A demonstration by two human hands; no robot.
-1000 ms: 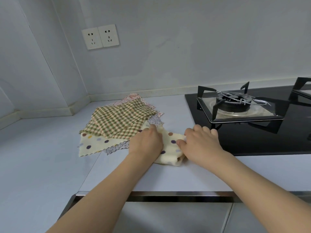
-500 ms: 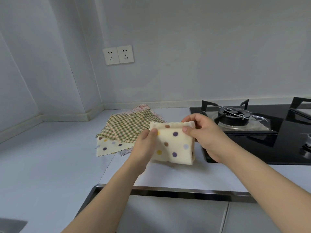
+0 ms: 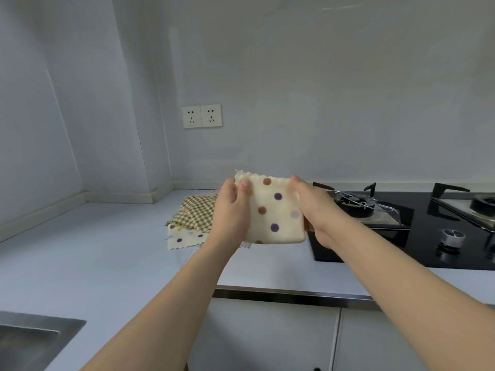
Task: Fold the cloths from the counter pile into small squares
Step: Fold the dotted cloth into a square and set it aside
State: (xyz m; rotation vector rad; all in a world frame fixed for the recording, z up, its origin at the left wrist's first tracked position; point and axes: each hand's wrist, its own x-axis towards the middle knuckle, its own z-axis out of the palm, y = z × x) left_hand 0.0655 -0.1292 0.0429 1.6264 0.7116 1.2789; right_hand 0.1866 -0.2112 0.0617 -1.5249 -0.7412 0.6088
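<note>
One dotted cloth (image 3: 273, 210), folded square, is pinched by left hand (image 3: 230, 210) and right hand (image 3: 313, 207). Unfolded pile (image 3: 195, 215) waits near the worktop's (image 3: 107, 250) back edge.

Cloth pile (image 3: 197, 219) lies on counter (image 3: 112, 253), seemingly left of stove (image 3: 417, 226).

a second ago the folded cream cloth with brown and purple dots (image 3: 273, 210) lay on the pale counter (image 3: 107, 253) just right of the cloth pile, with both hands pressed on it. the left hand (image 3: 231, 210) and the right hand (image 3: 312, 207) then lifted it clear of the counter; by now it hung upright in the air, higher than half a second earlier, pinched at its two upper corners, dotted face toward the person.
</note>
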